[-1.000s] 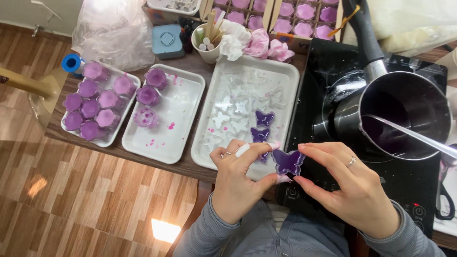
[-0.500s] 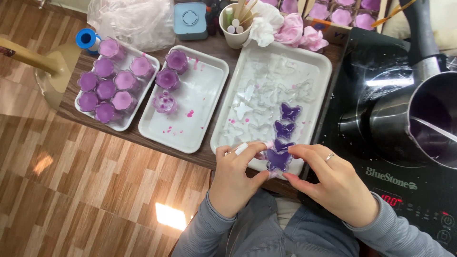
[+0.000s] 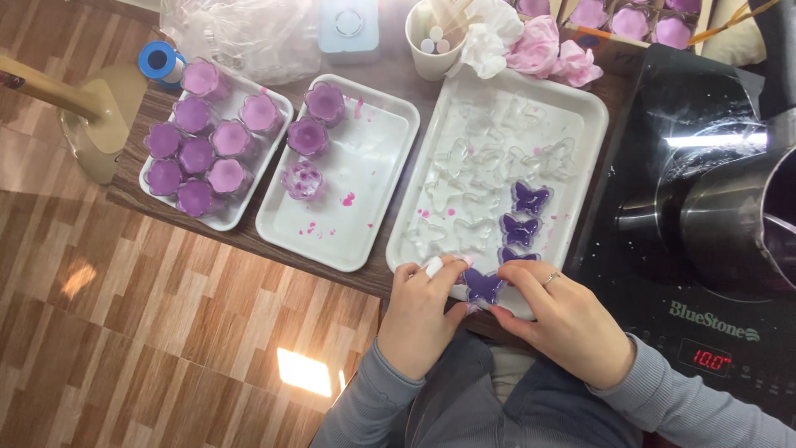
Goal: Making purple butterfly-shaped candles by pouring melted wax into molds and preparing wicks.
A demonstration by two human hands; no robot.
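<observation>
Left hand [image 3: 424,315] and right hand [image 3: 564,319] both pinch one purple butterfly mould [image 3: 482,285] between fingertips, the grip closed on its opposite wings. The mould sits at the near edge of the large white tray [image 3: 594,124], touching or just above its floor; which cannot be told. The left index finger carries a white wrap, the right hand a ring.

Just beyond the grip, three more filled purple butterflies [image 3: 521,230] stand in a row. Left of these and farther off, clear empty butterfly moulds [image 3: 452,187] fill the tray.

Right of the grip is a black cooktop [image 3: 663,274] bearing a metal pot [image 3: 738,216].

Well left of the grip, on the table [image 3: 133,187], a stained middle tray [image 3: 365,224] holds three purple cups [image 3: 308,137]; the far-left tray [image 3: 228,217] holds more.
</observation>
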